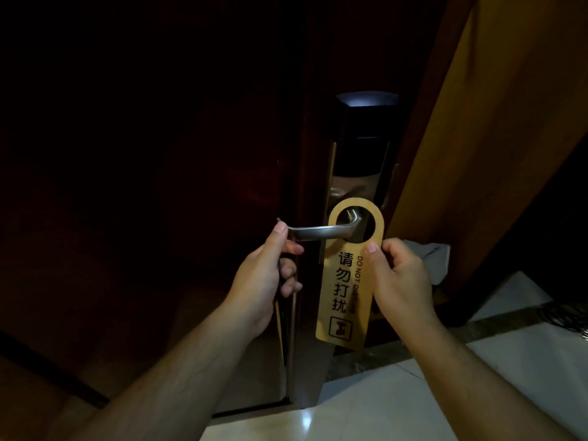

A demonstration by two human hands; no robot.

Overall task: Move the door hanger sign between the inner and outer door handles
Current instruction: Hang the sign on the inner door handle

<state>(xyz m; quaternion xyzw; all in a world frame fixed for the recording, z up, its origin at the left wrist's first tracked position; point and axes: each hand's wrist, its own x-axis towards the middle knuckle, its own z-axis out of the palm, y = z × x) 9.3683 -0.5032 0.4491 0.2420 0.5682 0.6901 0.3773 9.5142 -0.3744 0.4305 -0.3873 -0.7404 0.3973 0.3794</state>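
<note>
At frame centre the sign [342,281] hangs on the handle [318,231]. We judge it light and stiff; our right hand [397,275] pinches its edge below the hole, our left hand [264,272] grips the handle tip

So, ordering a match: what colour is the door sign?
The sign is tan with black print; head view.

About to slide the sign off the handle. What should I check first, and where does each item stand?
1. Right hand pinches sign: ok.
2. Sign's hole sits round handle: ok.
3. Handle tip free for sliding the sign off: not ok, left hand grips it.
4. Other handle located: cannot tell, too dark.
</note>
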